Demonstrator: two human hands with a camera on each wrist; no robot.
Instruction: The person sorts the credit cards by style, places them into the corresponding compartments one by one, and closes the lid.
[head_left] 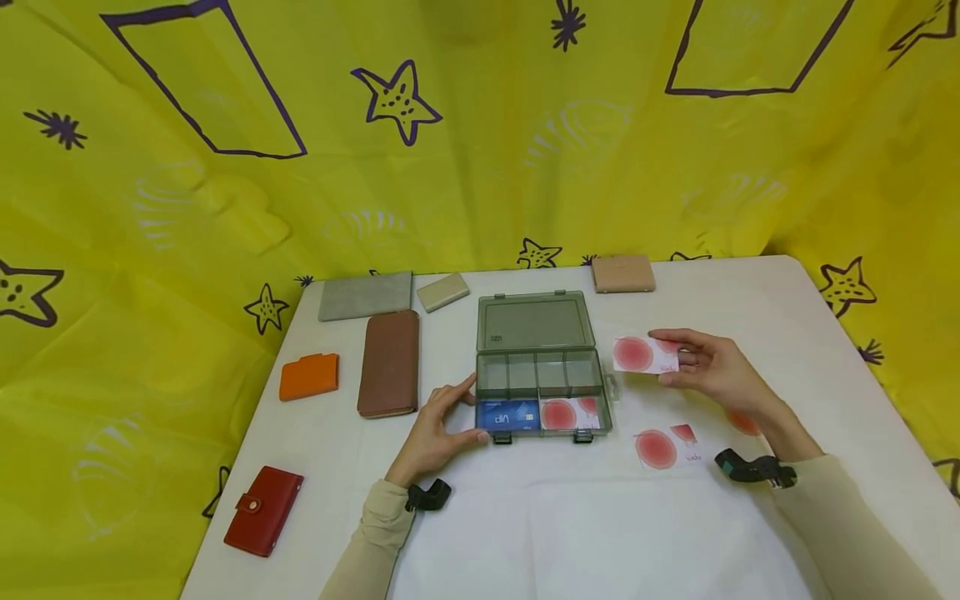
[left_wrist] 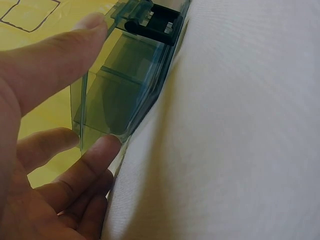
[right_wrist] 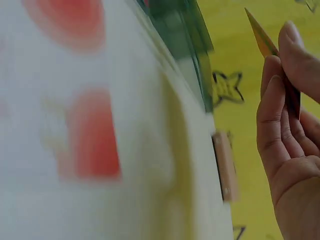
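A translucent green plastic box (head_left: pixel 536 323) lies with its lid raised back. Its front compartments contain a blue VIP card (head_left: pixel 495 415) and a white card with red circles (head_left: pixel 561 414). My left hand (head_left: pixel 429 435) grips the box's left end, thumb at the front edge and fingers along the side; the left wrist view shows the same hold on the box (left_wrist: pixel 120 95). To the right of the box, my right hand (head_left: pixel 716 371) pinches a red-circled white card (head_left: pixel 633 355) between thumb and fingers, above the table. In the right wrist view this card (right_wrist: pixel 260 32) appears nearly edge-on.
Another red-circled card (head_left: pixel 656 448) lies near the right wrist, with more red print (head_left: pixel 744 422) partly behind it. Leftward are a brown wallet (head_left: pixel 388 362), orange card holder (head_left: pixel 309 377), red snap wallet (head_left: pixel 264 510), grey flat case (head_left: pixel 366 296) and beige case (head_left: pixel 442 292). A tan wallet (head_left: pixel 623 274) lies behind.
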